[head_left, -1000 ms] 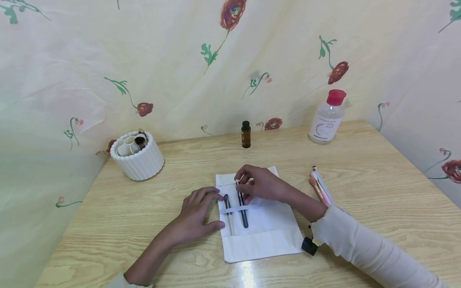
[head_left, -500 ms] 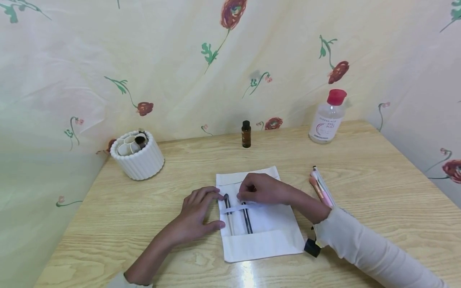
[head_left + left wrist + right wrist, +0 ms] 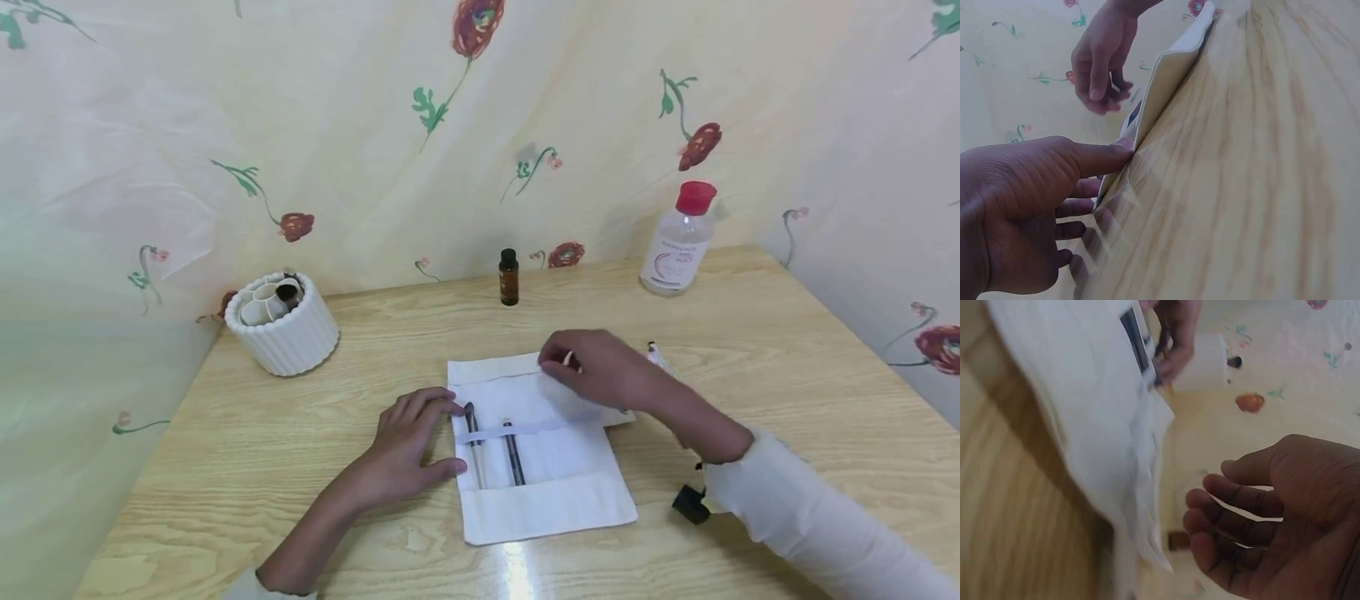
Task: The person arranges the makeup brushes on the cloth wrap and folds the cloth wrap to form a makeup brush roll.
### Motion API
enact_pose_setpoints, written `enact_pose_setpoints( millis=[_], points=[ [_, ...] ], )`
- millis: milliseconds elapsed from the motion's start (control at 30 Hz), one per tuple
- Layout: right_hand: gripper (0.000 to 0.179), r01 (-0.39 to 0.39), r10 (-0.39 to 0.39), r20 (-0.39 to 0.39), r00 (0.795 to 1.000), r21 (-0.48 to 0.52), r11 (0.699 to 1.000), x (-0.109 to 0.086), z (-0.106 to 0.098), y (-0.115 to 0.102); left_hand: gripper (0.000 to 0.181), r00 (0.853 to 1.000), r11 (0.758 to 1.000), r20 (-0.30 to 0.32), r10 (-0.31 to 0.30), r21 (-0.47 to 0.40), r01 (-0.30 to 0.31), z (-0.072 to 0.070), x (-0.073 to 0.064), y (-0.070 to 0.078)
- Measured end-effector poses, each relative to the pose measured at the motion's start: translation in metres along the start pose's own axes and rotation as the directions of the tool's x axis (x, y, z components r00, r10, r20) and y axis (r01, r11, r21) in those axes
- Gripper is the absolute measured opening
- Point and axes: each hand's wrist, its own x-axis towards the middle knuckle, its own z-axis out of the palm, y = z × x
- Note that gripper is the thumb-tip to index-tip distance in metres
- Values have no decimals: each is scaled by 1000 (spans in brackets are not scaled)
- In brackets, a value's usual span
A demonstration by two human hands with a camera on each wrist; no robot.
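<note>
Brush roll: the white fabric roll (image 3: 558, 504) lies spread out on the surface in front of the person, its stitched pocket along the near side and a pale elastic strap (image 3: 536, 427) running across the middle.
Brushes in it: two, side by side and well apart; the pale-handled brush (image 3: 477, 454) sits close to the left edge, dark head away from the person, and the dark-handled brush (image 3: 514, 457) lies nearer the middle. Both pass under the strap and reach down to the pocket's edge.
Left hand: this hand (image 3: 408, 446) rests at the roll's left edge, fingers spread and relaxed, thumb touching the border, an index fingertip by the pale-handled brush's head; it grips nothing that I can see.
Right hand: this hand (image 3: 596, 367) is over the roll's far right part, fingers loosely bent with space between thumb and fingertips, nothing in its hold.
Loose brushes: partly hidden behind the right forearm; just the far ends (image 3: 657, 356) show.
Surface: pale wood-grained top (image 3: 757, 333).
Far left: ribbed white holder (image 3: 294, 340), a dark-bristled brush (image 3: 288, 293) standing inside.
Back: amber bottle (image 3: 509, 283), black-capped; farther right, a clear bottle (image 3: 675, 254) with a red cap.
Wall: cream floral cloth (image 3: 360, 125).
</note>
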Motion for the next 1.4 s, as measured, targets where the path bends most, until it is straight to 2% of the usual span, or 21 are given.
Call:
enact_pose_setpoints(
  millis=[133, 300, 467, 600, 733, 933, 1133, 1233, 1400],
  points=[
    [14, -147, 144, -32, 989, -101, 984, -14, -23, 15, 65, 1000, 1000, -9, 7, -2, -7, -1, 0, -1],
    [22, -265, 276, 1, 961, -267, 926, -33, -44, 34, 64, 1000, 1000, -11, 14, -26, -14, -1, -1, 0],
    [26, -304, 338, 29, 941, -372, 877, -47, -52, 46, 64, 1000, 999, -6, 7, -38, -8, -3, -2, 3],
    [31, -316, 368, 64, 928, -389, 865, -51, -51, 55, 64, 1000, 999, -3, 0, -36, 0, -3, -2, 3],
    [34, -324, 389, 105, 915, -378, 867, -52, -48, 59, 65, 1000, 999, 2, -3, -36, 3, -1, -1, 2],
    [34, -290, 359, 139, 923, -363, 886, -52, -42, 62, 66, 1000, 999, 6, -2, -34, 3, 1, -1, 1],
    [37, -277, 331, 162, 930, -284, 918, -52, -41, 62, 66, 1000, 1000, 9, -6, -27, 6, 1, -1, 1],
    [36, -273, 306, 129, 943, -224, 936, -48, -44, 59, 65, 1000, 1000, 9, -4, -26, 4, 0, -1, 1],
    [24, -241, 244, 17, 970, -93, 966, -36, -48, 50, 64, 1000, 1000, 8, 1, -26, -1, 1, -2, 1]
  ],
)
